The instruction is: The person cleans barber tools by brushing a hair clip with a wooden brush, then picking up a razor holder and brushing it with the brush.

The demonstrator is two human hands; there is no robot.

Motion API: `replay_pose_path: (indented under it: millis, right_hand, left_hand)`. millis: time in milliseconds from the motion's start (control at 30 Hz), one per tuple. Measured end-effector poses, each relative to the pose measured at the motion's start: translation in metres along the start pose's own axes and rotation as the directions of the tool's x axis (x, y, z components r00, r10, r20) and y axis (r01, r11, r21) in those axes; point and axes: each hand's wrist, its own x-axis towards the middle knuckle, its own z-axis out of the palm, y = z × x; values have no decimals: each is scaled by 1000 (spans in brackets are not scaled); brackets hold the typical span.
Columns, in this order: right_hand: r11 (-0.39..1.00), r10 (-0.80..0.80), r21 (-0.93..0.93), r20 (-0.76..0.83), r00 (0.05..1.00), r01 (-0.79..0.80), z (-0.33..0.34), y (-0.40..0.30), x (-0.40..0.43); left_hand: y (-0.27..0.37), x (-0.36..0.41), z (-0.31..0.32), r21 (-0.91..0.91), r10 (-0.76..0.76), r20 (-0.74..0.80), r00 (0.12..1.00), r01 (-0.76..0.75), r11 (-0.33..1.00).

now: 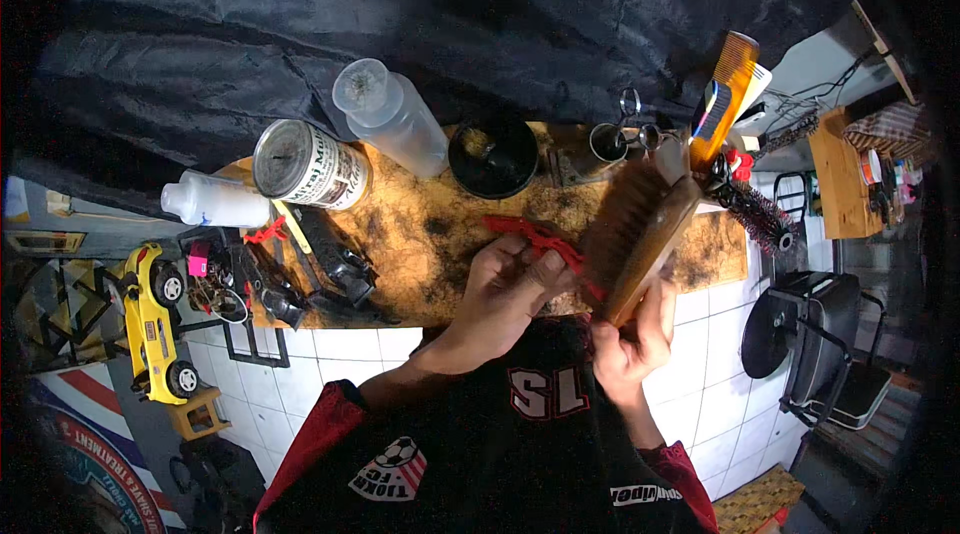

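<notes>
Pinched between the fingers and thumb of my left hand (506, 294) is a narrow red openwork plastic piece (534, 235); its exact kind is unclear. My right hand (637, 343) grips the lower end of a wooden-backed brush (651, 256). The brush's brown bristles (619, 208) face left and are blurred. They meet or overlap the right end of the red piece, and contact cannot be made out. Both hands are over the near side of a wooden tabletop (420, 249), which is strewn with dark hair clippings.
Along the back stand a squeeze bottle (217, 200), a tin can (311, 163), a translucent bottle (397, 121) and a black bowl (493, 159). Scissors (630, 110), combs (724, 99) and a round brush (761, 219) stand at right. Hair clippers (345, 264) lie left. A folding chair (817, 339) is right.
</notes>
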Motion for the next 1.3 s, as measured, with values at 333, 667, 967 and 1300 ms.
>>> replay_pose_path:
  millis: [333, 667, 967, 1300]
  right_hand:
    - [992, -94, -89, 5, 996, 94, -12, 24, -26]
    - [997, -74, 27, 153, 985, 71, 1, 17, -23]
    - [993, -93, -66, 2, 996, 93, -5, 12, -16]
    - [985, -174, 15, 123, 977, 173, 0, 32, -31]
  left_hand:
    - [6, 6, 2, -91, 185, 28, 982, -181, 979]
    - [7, 8, 6, -12, 121, -24, 992, -121, 993]
    - [3, 9, 1, -220, 190, 48, 981, -175, 960]
    - [16, 7, -1, -249, 188, -7, 982, -184, 951]
